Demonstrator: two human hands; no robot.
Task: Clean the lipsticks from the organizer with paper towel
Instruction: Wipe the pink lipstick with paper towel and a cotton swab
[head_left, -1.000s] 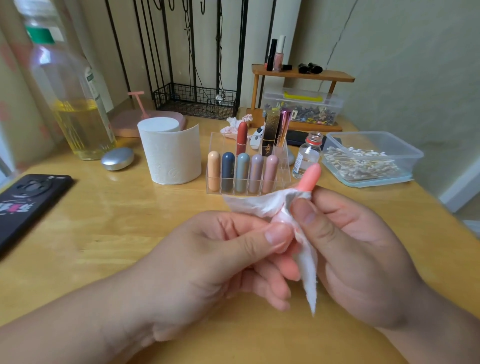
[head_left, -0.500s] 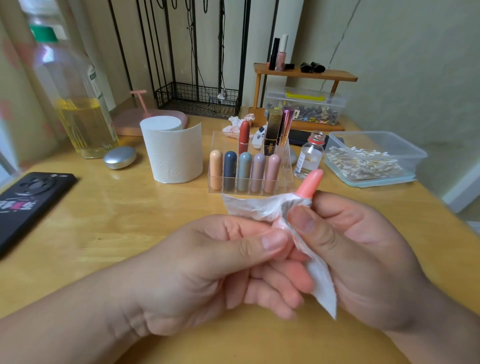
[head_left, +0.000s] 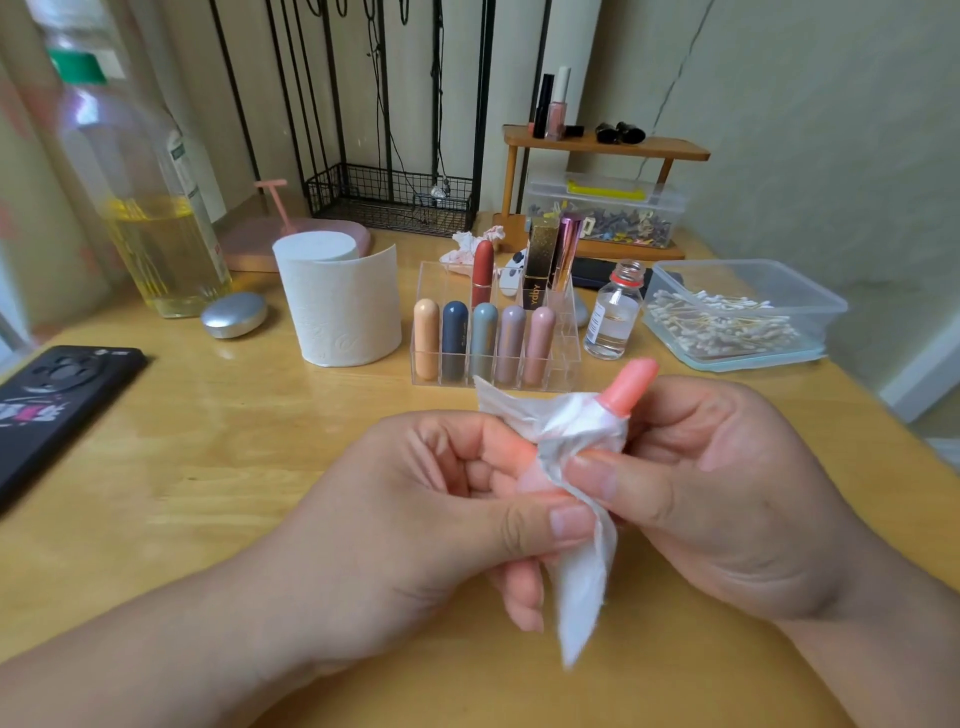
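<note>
Between the left hand (head_left: 415, 519) and right hand (head_left: 737, 493), crumpled white paper towel (head_left: 582, 587) wraps a coral-pink rounded plastic lipstick (head_left: 629, 387); left pinches its lower end, right grips the wrapped middle.

Soft, even light fills the room, strongest from 9 to 10 o'clock, where the big bottle (head_left: 156, 234) looks washed out and blurred. The worktop (head_left: 218, 447) carries a pale sheen at 9 o'clock; beneath the left hand (head_left: 415, 509) and right hand (head_left: 727, 493) shadows are faint. Straight lines bow at the edges; the centre is fairly sharp.
</note>
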